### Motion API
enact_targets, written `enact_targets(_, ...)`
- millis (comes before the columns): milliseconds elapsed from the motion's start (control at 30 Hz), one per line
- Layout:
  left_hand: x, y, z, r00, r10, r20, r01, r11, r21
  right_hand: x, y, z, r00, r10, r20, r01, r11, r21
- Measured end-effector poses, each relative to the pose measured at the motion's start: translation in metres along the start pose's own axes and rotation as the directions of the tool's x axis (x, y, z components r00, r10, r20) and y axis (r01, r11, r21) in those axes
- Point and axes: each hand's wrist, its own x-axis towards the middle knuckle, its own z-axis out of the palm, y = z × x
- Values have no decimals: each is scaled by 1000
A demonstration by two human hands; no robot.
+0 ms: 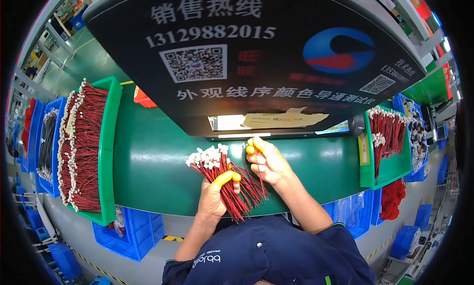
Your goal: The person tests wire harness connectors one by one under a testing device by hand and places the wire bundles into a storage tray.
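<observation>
Red wires slant in a bundle, white connectors clustered together.

One close head-worn view, forward and down over the green table

Wire bundle between left tray and right tray, before the panel.

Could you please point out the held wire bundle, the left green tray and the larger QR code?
Held wire bundle (240, 193): head view, red wires.
Left green tray (107, 156): head view, right wall.
Larger QR code (194, 64): head view, centre.
</observation>
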Motion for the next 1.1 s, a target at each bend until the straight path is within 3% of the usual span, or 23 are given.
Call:
enact_targets(267,4,-3,-1,998,17,-56,-18,1000,-22,7,6,-6,994,-80,-74,76,995,-62)
enact_targets(333,6,-5,-1,995,50,-87,-45,998,53,2,5,0,995,-76,-67,74,997,-32)
enact_targets(400,7,-7,-1,992,68,-102,-61,996,69,-6,6,9,970,-237,-56,173,832,-528)
enact_targets(433,7,-7,-1,992,75,-104,-67,995,77,-11,3,16,969,-248,-17,144,614,-776)
enact_targets(467,7,-7,-1,991,81,-105,-73,994,85,-4,19,6,896,-408,177,388,525,-757)
enact_targets(533,9,-10,-5,992,99,-78,-94,994,63,-13,19,14,967,-163,195,250,749,-613)
enact_targets(600,12,-12,-9,992,109,-64,-102,989,103,-15,25,13,963,-186,197,270,718,-641)
enact_targets(667,10,-12,-7,991,112,-80,-101,987,122,-16,25,19,871,-467,154,461,666,-587)
enact_targets(700,10,-12,-8,992,110,-61,-103,988,114,-10,27,15,794,-569,212,567,570,-594)
enact_targets(733,10,-13,-10,993,108,-43,-103,989,107,-11,28,14,789,-575,216,574,565,-592)
enact_targets(800,11,-14,-10,992,122,25,-124,989,82,-17,29,13,922,-287,259,386,703,-598)
enact_targets(833,10,-14,-8,991,129,-21,-126,987,104,-17,27,11,920,-294,261,393,699,-598)
enact_targets(933,6,-15,-1,986,135,-98,-124,986,107,-7,11,5,983,-176,45,180,914,-363)
enact_targets(967,5,-15,-3,988,129,-81,-121,987,102,-2,4,4,998,-63,-21,56,972,-229)
enact_targets(1000,4,-13,-4,990,125,-61,-119,988,99,2,1,-3,999,25,40,-21,995,-95)
enact_targets(1100,3,-12,-3,991,130,-32,-126,985,117,6,-2,-7,999,-7,47,11,996,-88)
